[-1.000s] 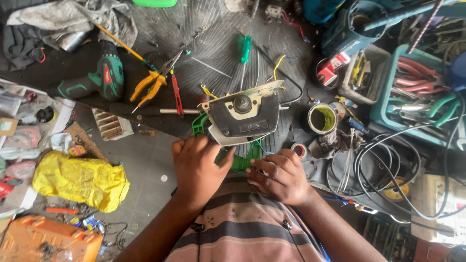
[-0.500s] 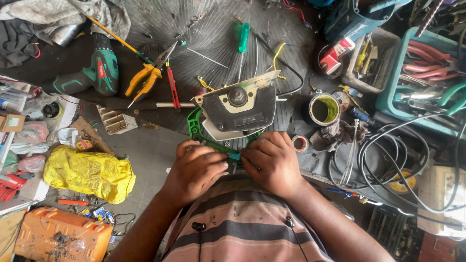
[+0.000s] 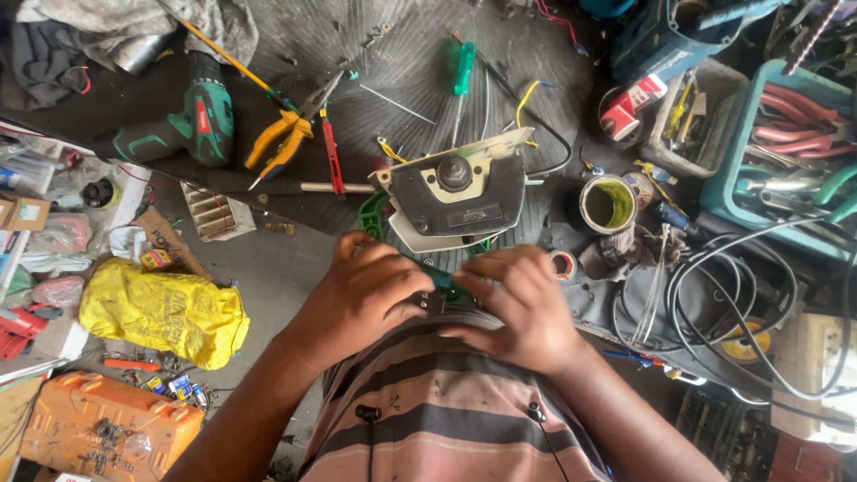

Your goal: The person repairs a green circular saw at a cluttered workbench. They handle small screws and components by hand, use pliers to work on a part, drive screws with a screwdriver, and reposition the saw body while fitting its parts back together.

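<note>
- An orange tool case [image 3: 98, 433] lies at the lower left, with a crumpled yellow bag [image 3: 161, 311] just above it.
- A green cordless drill [image 3: 183, 132] rests near the top left, and yellow-handled pliers [image 3: 278, 143] lie just beside it with a red-handled tool [image 3: 332, 159] next to them.
- The left hand [image 3: 361, 299] is curled, fingers bent down over a green circuit board [image 3: 439, 278] that sits at the near edge of the work mat, right in front of the person's striped shirt [image 3: 446, 419]; it seems to pinch the board's left end, though the fingertips are hidden.
- Just beyond the board stands a dark, cream-edged appliance housing [image 3: 457, 192], tilted, touching or nearly touching the green part beneath it.
- A green-handled screwdriver [image 3: 462, 71] lies farther back, pointing toward the housing.
- The right hand [image 3: 518, 303] is also half closed, its fingers pressed on the board's right end, close to the left hand.
- A tin can with a yellow-green inside [image 3: 610, 203] stands to the right of the housing.
- Coiled black cables [image 3: 741, 295] lie near the right hand's far side.
- A teal tray [image 3: 714, 192] with red-handled tools sits at the far right.
</note>
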Motion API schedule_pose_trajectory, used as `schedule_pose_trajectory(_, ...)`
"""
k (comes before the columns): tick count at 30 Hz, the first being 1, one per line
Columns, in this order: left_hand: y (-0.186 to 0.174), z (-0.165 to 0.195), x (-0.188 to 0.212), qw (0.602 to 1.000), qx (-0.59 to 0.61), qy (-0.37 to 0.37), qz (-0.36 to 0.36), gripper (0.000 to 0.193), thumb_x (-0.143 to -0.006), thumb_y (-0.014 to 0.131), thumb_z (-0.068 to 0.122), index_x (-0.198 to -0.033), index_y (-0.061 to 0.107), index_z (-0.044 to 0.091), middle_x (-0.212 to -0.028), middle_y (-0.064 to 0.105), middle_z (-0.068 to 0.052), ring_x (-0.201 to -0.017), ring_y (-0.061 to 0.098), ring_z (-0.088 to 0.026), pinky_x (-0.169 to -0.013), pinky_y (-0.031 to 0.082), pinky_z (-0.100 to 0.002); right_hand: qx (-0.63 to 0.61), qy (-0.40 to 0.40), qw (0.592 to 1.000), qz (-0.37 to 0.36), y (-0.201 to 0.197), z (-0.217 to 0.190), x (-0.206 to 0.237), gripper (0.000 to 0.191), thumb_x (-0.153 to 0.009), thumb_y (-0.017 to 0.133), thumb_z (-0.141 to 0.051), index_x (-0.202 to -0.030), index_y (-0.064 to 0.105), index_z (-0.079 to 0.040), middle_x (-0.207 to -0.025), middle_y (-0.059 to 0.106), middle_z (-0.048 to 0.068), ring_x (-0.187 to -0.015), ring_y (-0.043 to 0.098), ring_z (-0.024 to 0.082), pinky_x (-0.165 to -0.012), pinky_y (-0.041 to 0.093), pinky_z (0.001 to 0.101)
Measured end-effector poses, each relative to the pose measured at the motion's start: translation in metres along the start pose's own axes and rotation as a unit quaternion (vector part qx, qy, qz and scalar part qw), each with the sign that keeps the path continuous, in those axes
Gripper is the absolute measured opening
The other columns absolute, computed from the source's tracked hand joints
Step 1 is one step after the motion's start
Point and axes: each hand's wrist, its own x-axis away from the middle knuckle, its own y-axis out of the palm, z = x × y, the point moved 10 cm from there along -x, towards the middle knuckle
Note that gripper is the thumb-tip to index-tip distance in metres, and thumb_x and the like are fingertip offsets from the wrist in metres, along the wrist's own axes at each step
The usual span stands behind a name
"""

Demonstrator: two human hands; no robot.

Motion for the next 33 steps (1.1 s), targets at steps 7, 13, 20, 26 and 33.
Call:
schedule_pose_trajectory(7, 0.002, 0.009, -0.006, 1.0, -0.019, 0.009, -0.009, 0.068, -0.07, 0.087, 0.025, -0.133, 0.063, 0.017, -0.095, 0.063, -0.001, -0.099, 0.06, -0.023, -0.101, 0.037, -0.052, 0.049, 0.09, 0.995, 0.009, -0.014, 0.039, 0.024, 0.055, -0.074, 0.087, -0.034, -0.117, 0.068, -0.005, -0.118, 0.067, 0.009, -0.11, 0.064, 0.032, -0.098, 0.046, 0.048)
schedule_pose_trajectory(13, -0.001, 0.016, -0.007, 0.999, -0.009, 0.0, 0.046, 0.067, -0.076, 0.087, 0.03, -0.136, 0.061, 0.016, -0.111, 0.063, -0.003, -0.103, 0.058, -0.026, -0.098, 0.04, -0.045, 0.019, 0.126, 0.992, 0.01, -0.007, 0.04, 0.041, 0.044, -0.078, 0.088, -0.02, -0.117, 0.07, -0.007, -0.112, 0.068, 0.008, -0.099, 0.065, 0.029, -0.089, 0.05, 0.0407)
schedule_pose_trajectory(20, 0.008, 0.021, -0.009, 0.998, -0.019, -0.008, 0.054, 0.067, -0.071, 0.087, 0.028, -0.133, 0.066, 0.012, -0.111, 0.062, -0.002, -0.101, 0.057, -0.024, -0.095, 0.041, -0.044, -0.439, 0.415, 0.797, -0.01, 0.045, 0.047, 0.064, 0.054, -0.083, 0.083, -0.014, -0.133, 0.065, -0.005, -0.115, 0.068, 0.012, -0.093, 0.069, 0.015, -0.082, 0.058, 0.0274)
schedule_pose_trajectory(26, 0.006, 0.021, -0.006, 0.998, -0.036, -0.023, 0.038, 0.076, -0.068, 0.088, 0.026, -0.137, 0.062, 0.008, -0.111, 0.061, -0.005, -0.102, 0.057, -0.026, -0.094, 0.039, -0.045, -0.17, 0.264, 0.949, -0.03, 0.019, 0.026, 0.025, 0.063, -0.069, 0.093, -0.021, -0.125, 0.067, -0.006, -0.124, 0.063, 0.009, -0.086, 0.069, 0.021, -0.071, 0.059, 0.0291)
schedule_pose_trajectory(33, -0.011, 0.026, 0.013, 0.996, 0.011, -0.029, 0.088, 0.046, -0.075, 0.081, 0.008, -0.118, 0.065, 0.009, -0.111, 0.064, -0.009, -0.103, 0.062, -0.031, -0.092, 0.05, -0.046, -0.097, 0.154, 0.983, -0.001, 0.013, 0.011, 0.014, 0.057, -0.075, 0.09, -0.024, -0.124, 0.066, -0.006, -0.125, 0.068, 0.007, -0.102, 0.073, 0.026, -0.083, 0.06, 0.035)
